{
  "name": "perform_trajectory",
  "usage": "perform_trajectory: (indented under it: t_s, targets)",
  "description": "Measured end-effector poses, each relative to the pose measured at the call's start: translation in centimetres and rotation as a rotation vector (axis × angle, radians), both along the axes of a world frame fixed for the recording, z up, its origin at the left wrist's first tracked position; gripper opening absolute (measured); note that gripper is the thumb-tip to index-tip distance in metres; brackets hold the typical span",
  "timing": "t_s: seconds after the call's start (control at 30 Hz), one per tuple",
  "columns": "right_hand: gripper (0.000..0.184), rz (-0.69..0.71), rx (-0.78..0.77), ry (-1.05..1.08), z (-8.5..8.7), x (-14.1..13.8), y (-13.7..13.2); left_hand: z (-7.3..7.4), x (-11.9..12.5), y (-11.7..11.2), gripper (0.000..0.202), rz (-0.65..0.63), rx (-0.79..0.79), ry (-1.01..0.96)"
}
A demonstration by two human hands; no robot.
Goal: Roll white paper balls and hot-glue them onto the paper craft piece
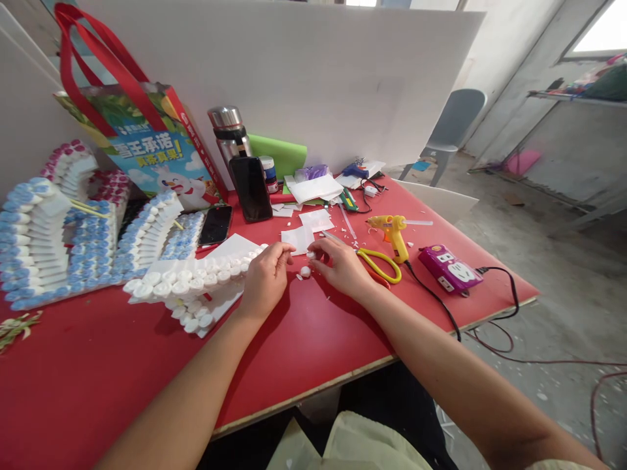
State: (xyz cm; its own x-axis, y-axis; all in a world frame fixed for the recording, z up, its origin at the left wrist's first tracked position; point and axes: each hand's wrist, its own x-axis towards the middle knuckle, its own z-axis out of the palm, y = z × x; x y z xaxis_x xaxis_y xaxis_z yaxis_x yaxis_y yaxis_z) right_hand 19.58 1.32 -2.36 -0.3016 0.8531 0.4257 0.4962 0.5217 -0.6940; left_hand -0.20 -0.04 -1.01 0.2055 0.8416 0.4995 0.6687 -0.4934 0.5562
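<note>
My left hand (267,277) rests on the red table (98,372) with its fingers curled, pinching the edge of a white paper piece (296,239). My right hand (340,264) is beside it, fingertips pinched on a small white piece (310,255). A small white cap (305,271) lies on the table between both hands. Just left of my left hand stands a white model covered with rows of white caps (191,284).
Yellow scissors (382,264), a yellow glue gun (394,235) and a purple power strip (449,267) lie right of my hands. Blue-capped stepped models (59,241), a printed bag (147,150), two phones (251,188), a flask (229,130) and paper scraps sit behind.
</note>
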Motion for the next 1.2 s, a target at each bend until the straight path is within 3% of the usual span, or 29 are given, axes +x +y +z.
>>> perform_trajectory:
  t_s: [0.1,0.23,0.33,0.47,0.57,0.63,0.77,0.9,1.03,1.1,1.2]
  targets:
    - [0.019,-0.006,0.021,-0.074,-0.1,-0.2,0.1,0.1,-0.1,-0.2,0.021,0.022,-0.003,0.093]
    - [0.022,0.043,0.013,-0.14,-0.3,-0.3,0.1,0.2,0.1,-0.7,0.019,-0.058,-0.107,0.272]
    - [0.027,0.037,0.009,-0.14,-0.3,-0.2,0.0,0.1,0.1,-0.7,0.018,-0.119,-0.163,0.3]
    - [0.036,-0.102,-0.019,-0.131,1.1,0.0,0.4,-0.2,-0.1,-0.4,0.011,-0.156,-0.17,0.281]
    - [0.042,-0.135,-0.032,-0.287,2.6,-0.7,1.8,-0.4,-0.2,-0.3,0.008,-0.142,-0.169,0.301]
    - [0.037,-0.141,-0.071,-0.406,3.1,-1.5,2.9,-0.4,-0.3,-0.4,0.01,-0.141,-0.18,0.315]
    - [0.016,-0.165,-0.107,-0.386,2.2,-3.1,4.9,0.8,-0.6,-0.6,0.016,-0.09,-0.125,0.237]
    - [0.015,-0.222,-0.067,-0.25,1.1,-2.3,5.9,2.7,-0.9,-1.2,0.018,-0.029,-0.038,-0.007]
    - [0.024,-0.32,-0.025,-0.056,1.2,0.4,6.5,3.3,-0.7,-1.6,0.016,-0.027,-0.095,-0.242]
    - [0.023,-0.353,-0.03,0.183,1.4,1.3,6.8,3.1,-0.7,-1.5,0.015,-0.031,-0.202,-0.386]
    - [0.018,-0.286,-0.094,0.736,1.8,1.8,7.2,3.4,-0.6,-1.1,0.019,-0.018,-0.379,-0.56]
